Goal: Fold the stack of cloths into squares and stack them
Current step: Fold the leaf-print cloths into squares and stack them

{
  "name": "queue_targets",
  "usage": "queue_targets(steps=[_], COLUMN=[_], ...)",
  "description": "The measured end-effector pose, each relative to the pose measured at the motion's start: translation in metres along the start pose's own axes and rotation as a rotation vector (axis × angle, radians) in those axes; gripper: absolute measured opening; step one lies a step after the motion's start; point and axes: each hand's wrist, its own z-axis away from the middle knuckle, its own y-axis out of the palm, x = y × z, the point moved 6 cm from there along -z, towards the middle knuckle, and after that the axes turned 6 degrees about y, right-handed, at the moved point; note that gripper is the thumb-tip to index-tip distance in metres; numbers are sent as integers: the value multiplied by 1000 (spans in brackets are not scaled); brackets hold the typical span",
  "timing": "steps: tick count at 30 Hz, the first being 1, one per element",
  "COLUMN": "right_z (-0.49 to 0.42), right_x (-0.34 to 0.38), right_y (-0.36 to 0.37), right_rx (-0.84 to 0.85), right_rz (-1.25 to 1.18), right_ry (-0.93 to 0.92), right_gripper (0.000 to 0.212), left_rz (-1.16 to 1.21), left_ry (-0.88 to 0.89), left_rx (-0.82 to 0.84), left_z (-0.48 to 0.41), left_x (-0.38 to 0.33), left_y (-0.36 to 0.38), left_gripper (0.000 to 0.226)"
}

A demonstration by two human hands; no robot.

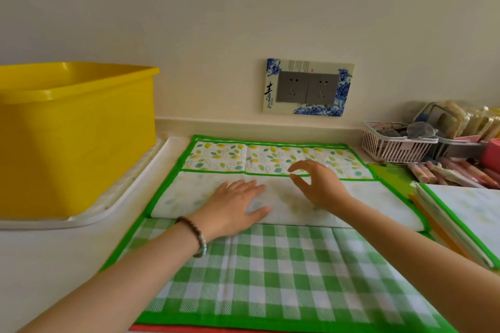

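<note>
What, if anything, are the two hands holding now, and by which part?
Nothing is held. The left hand lies flat on the folded cloth; the right hand is above it, fingers loosely curled, gripping nothing.

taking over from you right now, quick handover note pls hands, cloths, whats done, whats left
Left hand: flat, pressing the folded-over flap of the leaf-print cloth.
Right hand: hovers over the flap's far edge, fingers loosely curled, holding nothing.
Cloths: leaf-print cloth lies on the unfolded green check cloth; a red edge shows beneath. Folded stack sits at the right.
Done: one fold laid, stopping short of the far hem.
Left: finish it into a square, stack it, then fold the rest.
</note>
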Motion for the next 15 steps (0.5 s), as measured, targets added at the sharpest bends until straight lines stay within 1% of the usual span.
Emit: queue_targets(steps=[3,6,9,15], right_z=[11,18,24,30], right_x=[21,31,32,17], right_y=[11,29,50,67], right_rx=[32,105,194,288], right_rz=[-20,-31,57,126], right_ry=[-34,6,11,51], right_gripper=[27,32,41,50], left_rz=[3,28,19,-14], left_ry=[-35,-62,-70,-65], left_rx=[14,26,42,48], left_z=[-1,0,1,2], left_x=[3,3,2,2], left_y=[9,15,17,19], left_gripper=[67,68,68,67])
